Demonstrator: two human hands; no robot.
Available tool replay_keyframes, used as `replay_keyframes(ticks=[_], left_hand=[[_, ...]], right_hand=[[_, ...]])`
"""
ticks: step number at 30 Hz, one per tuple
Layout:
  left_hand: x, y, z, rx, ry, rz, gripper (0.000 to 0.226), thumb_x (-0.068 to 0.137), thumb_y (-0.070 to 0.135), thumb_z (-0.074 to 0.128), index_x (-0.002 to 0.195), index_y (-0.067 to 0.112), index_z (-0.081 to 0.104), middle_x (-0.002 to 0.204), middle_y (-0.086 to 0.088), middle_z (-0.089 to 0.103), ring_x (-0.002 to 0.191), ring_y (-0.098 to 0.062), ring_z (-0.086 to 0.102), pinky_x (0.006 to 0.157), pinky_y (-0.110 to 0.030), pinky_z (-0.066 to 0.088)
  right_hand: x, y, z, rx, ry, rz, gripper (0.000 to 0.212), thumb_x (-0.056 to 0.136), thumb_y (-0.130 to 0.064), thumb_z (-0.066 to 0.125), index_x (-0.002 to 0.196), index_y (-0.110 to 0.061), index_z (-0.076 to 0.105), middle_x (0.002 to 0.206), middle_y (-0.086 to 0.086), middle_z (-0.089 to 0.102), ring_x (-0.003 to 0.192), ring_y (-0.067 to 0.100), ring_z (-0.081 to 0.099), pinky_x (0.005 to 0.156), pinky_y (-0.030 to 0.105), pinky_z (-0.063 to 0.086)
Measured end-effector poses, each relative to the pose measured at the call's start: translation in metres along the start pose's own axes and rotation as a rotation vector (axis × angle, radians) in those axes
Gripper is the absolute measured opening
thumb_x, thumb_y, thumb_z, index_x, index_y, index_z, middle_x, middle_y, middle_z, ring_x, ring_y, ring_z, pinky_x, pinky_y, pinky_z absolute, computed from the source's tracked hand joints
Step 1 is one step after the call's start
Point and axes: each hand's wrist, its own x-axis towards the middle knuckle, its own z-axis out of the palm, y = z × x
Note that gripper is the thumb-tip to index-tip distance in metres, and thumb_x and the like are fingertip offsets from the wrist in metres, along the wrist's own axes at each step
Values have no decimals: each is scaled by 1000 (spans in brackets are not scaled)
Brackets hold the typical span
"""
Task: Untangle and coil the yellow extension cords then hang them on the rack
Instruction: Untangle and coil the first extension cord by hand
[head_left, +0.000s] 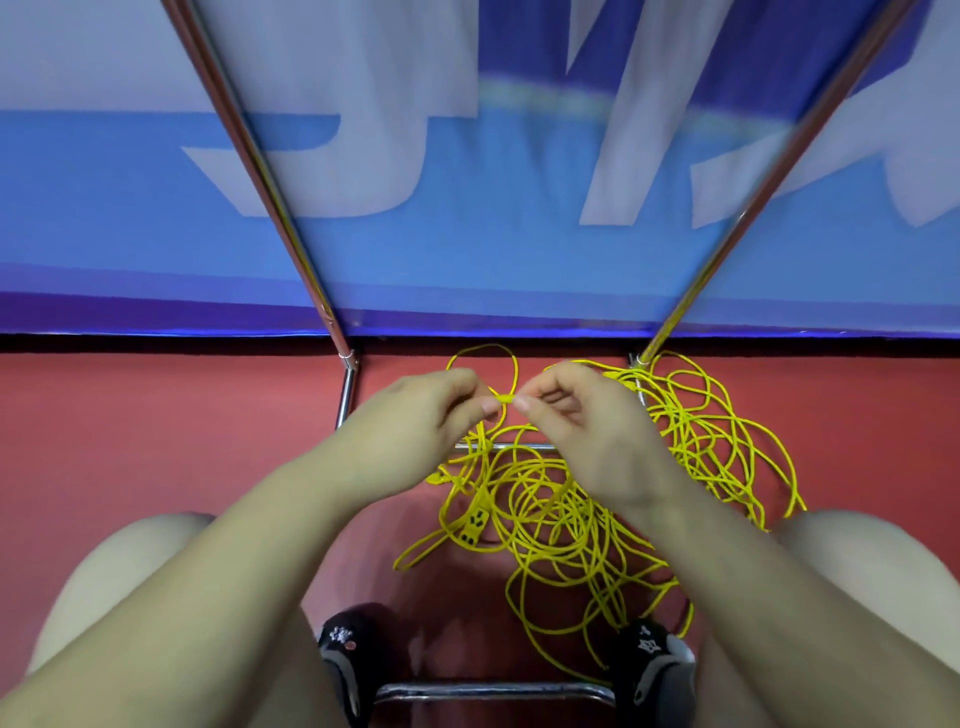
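Note:
A tangled heap of yellow extension cords (561, 519) lies on the red floor between my knees, spreading right past the rack's right leg. A yellow socket end (474, 526) with black slots lies in the heap. My left hand (431, 410) and my right hand (582, 415) are raised above the heap, close together. Both pinch the same short bit of yellow cord (505, 399) between thumb and fingers. A loop of cord (511, 364) rises behind my fingertips. The rack's chrome poles (260, 171) slant up from the floor.
The rack's right pole (779, 161) rises at the right and a low chrome crossbar (519, 447) lies under the cords. A blue and white banner (467, 234) covers the wall behind. My black shoes (348, 654) flank a chrome bar (488, 691) at the bottom.

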Motion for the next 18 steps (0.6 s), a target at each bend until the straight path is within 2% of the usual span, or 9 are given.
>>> replay_keyframes(ticks=[3, 5, 8, 10, 12, 15, 18], left_hand=[[-17, -7, 14, -141, 4, 47, 22, 94, 38, 51, 90, 17, 59, 77, 5, 58, 73, -11, 53, 70, -28, 42], [-18, -14, 30, -186, -20, 61, 22, 92, 35, 53, 88, 14, 58, 74, 6, 53, 70, -7, 48, 69, -26, 40], [-12, -34, 51, -210, -98, -17, 19, 95, 29, 53, 81, 16, 51, 72, 3, 47, 68, -8, 43, 70, -29, 38], [-9, -51, 58, -249, -155, -89, 22, 96, 31, 50, 89, 10, 50, 82, -14, 50, 77, -19, 47, 78, -38, 41], [-5, -66, 62, -280, -166, -155, 27, 97, 28, 48, 96, 1, 50, 84, -15, 47, 79, -19, 44, 82, -41, 41], [3, -80, 69, -251, -126, -219, 22, 97, 20, 50, 99, -1, 52, 84, -7, 49, 80, -16, 42, 77, -31, 39], [13, -83, 75, -231, -74, -201, 23, 96, 23, 52, 93, -1, 52, 81, -13, 52, 76, -25, 46, 77, -39, 41]], right_hand=[[-13, 1, 1, 10, -3, -78, 5, 86, -27, 58, 82, -26, 56, 77, -15, 58, 75, 2, 58, 73, 17, 47], [-20, 9, -2, -17, 26, -113, 3, 84, -29, 54, 82, -31, 53, 79, -16, 57, 78, 4, 57, 75, 17, 46], [-22, 25, -6, 22, 151, -31, 18, 89, -21, 58, 79, -34, 52, 80, -14, 60, 79, 6, 59, 72, 15, 45], [-15, 35, -6, 106, 200, 45, 18, 90, -18, 58, 79, -32, 53, 82, -4, 64, 84, 17, 64, 77, 27, 50], [-7, 42, -6, 154, 231, 77, 16, 89, -18, 57, 80, -30, 54, 81, 0, 64, 85, 24, 65, 77, 39, 52], [3, 50, -12, 191, 338, 130, 20, 92, -13, 54, 80, -29, 53, 74, -3, 63, 75, 12, 65, 71, 38, 53], [12, 61, -21, 158, 486, 161, 17, 93, -18, 54, 81, -30, 54, 73, -3, 63, 72, 10, 65, 73, 40, 54]])
